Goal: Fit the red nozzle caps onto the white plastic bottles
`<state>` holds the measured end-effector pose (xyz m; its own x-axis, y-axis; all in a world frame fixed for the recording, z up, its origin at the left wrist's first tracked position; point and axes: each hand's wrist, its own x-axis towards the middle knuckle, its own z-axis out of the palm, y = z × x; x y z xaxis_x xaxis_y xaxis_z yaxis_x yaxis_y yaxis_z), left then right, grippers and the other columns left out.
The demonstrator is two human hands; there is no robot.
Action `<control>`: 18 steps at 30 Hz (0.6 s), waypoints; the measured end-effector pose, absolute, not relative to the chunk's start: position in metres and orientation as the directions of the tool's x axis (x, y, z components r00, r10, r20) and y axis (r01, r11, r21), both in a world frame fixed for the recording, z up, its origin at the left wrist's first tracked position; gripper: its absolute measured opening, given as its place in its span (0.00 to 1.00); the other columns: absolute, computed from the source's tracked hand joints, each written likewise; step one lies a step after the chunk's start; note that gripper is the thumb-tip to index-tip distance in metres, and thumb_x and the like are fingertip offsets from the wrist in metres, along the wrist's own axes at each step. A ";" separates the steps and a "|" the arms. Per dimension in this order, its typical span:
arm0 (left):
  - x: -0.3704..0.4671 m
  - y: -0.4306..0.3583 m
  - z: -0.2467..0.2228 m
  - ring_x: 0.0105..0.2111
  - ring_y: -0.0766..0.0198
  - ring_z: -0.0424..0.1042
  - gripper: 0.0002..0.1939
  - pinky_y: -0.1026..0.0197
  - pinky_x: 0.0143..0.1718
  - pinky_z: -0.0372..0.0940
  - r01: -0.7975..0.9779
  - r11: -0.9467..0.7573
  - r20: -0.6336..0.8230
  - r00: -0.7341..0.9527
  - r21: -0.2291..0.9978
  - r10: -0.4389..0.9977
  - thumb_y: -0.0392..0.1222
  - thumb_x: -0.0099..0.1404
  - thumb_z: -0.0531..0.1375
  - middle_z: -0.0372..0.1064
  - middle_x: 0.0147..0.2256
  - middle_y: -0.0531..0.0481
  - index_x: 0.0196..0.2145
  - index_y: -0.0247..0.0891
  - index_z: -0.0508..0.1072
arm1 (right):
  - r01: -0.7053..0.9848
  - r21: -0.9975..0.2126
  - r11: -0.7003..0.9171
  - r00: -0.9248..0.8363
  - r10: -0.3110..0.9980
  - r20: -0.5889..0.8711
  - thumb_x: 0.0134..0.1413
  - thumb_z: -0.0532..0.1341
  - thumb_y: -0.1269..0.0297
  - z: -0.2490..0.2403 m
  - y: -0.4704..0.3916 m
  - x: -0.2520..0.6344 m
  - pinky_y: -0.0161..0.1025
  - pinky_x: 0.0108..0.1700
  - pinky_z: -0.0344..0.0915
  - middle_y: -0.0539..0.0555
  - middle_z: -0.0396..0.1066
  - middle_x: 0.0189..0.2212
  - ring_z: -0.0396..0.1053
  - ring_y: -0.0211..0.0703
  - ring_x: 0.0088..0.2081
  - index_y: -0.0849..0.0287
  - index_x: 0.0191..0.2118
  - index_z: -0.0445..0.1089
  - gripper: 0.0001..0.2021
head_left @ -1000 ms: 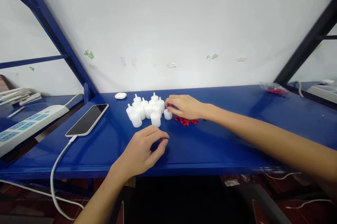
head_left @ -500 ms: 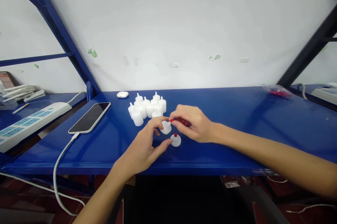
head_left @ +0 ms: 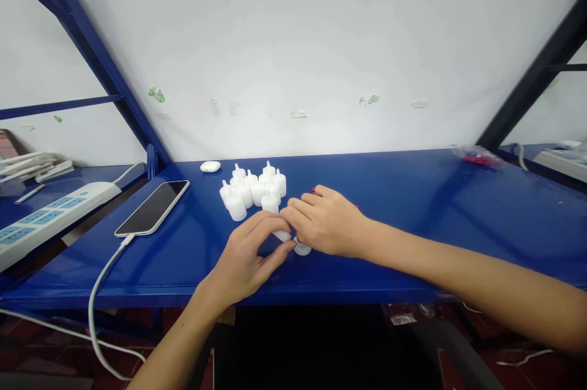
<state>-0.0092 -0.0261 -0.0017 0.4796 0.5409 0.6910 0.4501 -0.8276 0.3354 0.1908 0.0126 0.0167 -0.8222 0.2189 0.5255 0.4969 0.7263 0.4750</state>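
Near the front edge of the blue table (head_left: 394, 194), my left hand (head_left: 252, 252) has thumb and fingers closed around a white bottle (head_left: 281, 235). My right hand (head_left: 328, 222) meets it from the right, fingers curled at the bottle's top, which they hide. Small red pieces (head_left: 313, 191) show just behind the right hand; whether it holds any of them is hidden. A second white bottle (head_left: 302, 248) stands between the hands, partly covered by the right one. Several white bottles with thin nozzles (head_left: 237, 206) stand grouped behind my left hand.
To the left lie a phone (head_left: 153, 208) with a white cable, a white earphone case (head_left: 210, 166) and a power strip (head_left: 55, 216). A plastic bag with red pieces (head_left: 479, 158) lies at the back right.
My right hand has turned over, palm down, and now covers the bottle's top and the red cap of the second bottle. The red and blue pieces in its palm are mostly out of sight.
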 end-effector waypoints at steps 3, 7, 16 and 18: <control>-0.007 -0.027 -0.002 0.31 0.67 0.67 0.05 0.64 0.34 0.64 0.469 -0.836 0.722 0.469 0.284 0.508 0.33 0.66 0.60 0.67 0.32 0.53 0.39 0.39 0.67 | 0.509 0.432 0.744 -0.831 0.296 0.470 0.67 0.49 0.65 0.015 0.012 0.185 0.42 0.30 0.43 0.52 0.69 0.25 0.63 0.42 0.24 0.60 0.36 0.66 0.10; -0.008 -0.030 -0.001 0.23 0.69 0.57 0.11 0.64 0.25 0.54 0.483 -0.857 0.812 0.418 0.181 0.407 0.30 0.64 0.59 0.57 0.24 0.57 0.28 0.40 0.61 | 0.759 0.236 0.607 -0.638 0.624 0.451 0.64 0.50 0.67 0.024 0.030 0.201 0.41 0.28 0.41 0.56 0.74 0.29 0.62 0.41 0.23 0.62 0.40 0.66 0.09; -0.013 -0.025 -0.002 0.40 0.57 0.70 0.12 0.55 0.43 0.65 0.708 -0.637 0.580 0.393 0.304 0.714 0.41 0.73 0.52 0.72 0.41 0.45 0.46 0.38 0.73 | 0.698 -0.068 0.713 -0.687 0.693 0.217 0.69 0.49 0.60 0.028 0.075 0.262 0.38 0.32 0.54 0.54 0.76 0.32 0.69 0.42 0.30 0.59 0.46 0.70 0.14; -0.012 -0.023 -0.005 0.43 0.56 0.71 0.14 0.53 0.47 0.67 0.725 -0.630 0.527 0.433 0.278 0.732 0.41 0.73 0.52 0.72 0.44 0.44 0.48 0.38 0.74 | 0.659 -0.093 0.746 -0.718 0.661 0.219 0.69 0.51 0.60 0.026 0.078 0.263 0.39 0.35 0.58 0.56 0.77 0.38 0.71 0.43 0.35 0.59 0.45 0.72 0.14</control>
<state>-0.0119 -0.0230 -0.0048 0.4326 0.7315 0.5271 0.7254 -0.6295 0.2784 0.2631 0.0776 0.0256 -0.7179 0.6609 0.2188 0.6589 0.7464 -0.0928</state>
